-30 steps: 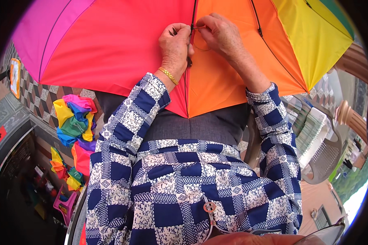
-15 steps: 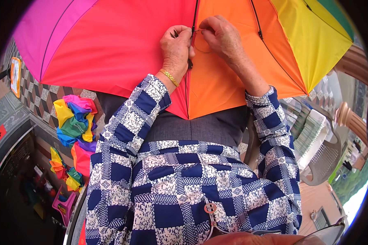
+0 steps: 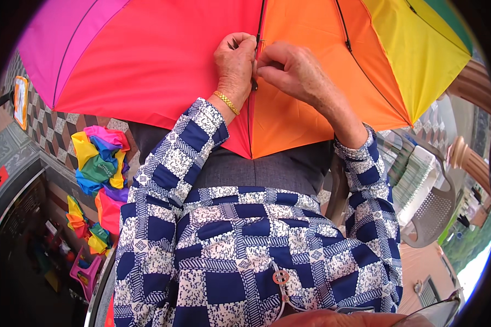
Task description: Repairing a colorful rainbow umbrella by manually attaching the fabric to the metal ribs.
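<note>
A multicoloured umbrella [image 3: 163, 65] lies spread across my lap, its inside with the dark ribs facing up. My left hand [image 3: 235, 68] is closed around a black umbrella rib [image 3: 260, 24] at the seam between the red and orange panels. Two dark pointed tips, perhaps of small snips [image 3: 233, 44], stick out between its fingers. Just right of the rib, my right hand [image 3: 294, 71] is closed in a pinch close to the left fingertips; what it pinches is too small to make out. A bit of thin thread [image 3: 263, 43] shows at the rib above it.
Crumpled rainbow-coloured cloth [image 3: 101, 161] lies at my left, with a pink plastic stool [image 3: 85, 272] below it. At my right stands a grey chair [image 3: 432, 215] beside a stack of pale, flat items [image 3: 412, 177]. The floor [image 3: 52, 133] is patterned tile.
My right hand has moved down and slightly left, nearer the left fingertips. The thin thread loop seen below it before no longer shows. The left hand has stayed on the rib.
</note>
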Demonstrator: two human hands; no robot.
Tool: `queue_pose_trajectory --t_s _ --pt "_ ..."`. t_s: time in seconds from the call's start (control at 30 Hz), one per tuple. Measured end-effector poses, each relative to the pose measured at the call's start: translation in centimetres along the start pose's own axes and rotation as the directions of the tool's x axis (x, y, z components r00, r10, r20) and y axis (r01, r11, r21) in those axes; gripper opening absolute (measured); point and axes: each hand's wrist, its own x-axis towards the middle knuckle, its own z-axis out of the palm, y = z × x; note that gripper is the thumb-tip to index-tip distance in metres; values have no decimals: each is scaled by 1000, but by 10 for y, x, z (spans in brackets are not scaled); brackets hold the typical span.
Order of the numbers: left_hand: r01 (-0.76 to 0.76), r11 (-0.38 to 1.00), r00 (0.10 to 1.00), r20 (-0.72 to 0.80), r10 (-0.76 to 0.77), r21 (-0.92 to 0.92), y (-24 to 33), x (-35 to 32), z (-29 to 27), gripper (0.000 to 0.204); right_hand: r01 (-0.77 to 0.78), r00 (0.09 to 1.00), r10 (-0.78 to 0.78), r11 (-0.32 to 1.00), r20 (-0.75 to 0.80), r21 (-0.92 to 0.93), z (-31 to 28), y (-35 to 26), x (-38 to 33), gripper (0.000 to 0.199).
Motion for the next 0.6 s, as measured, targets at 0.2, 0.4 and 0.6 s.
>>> queue_pose_trajectory --t_s 0.2,0.4,0.6 --pt "-3 999 1000 -1 4 33 0 1 -3 7 141 988 -150 969 -33 -204 -3 0 -1 9" --pt "37 998 999 21 -38 51 4 -4 -3 8 190 937 -336 729 -101 -657 -14 26 19 13" --pt "43 997 999 10 -43 59 3 -4 -3 8 136 953 -268 798 -143 -587 -5 39 27 18"
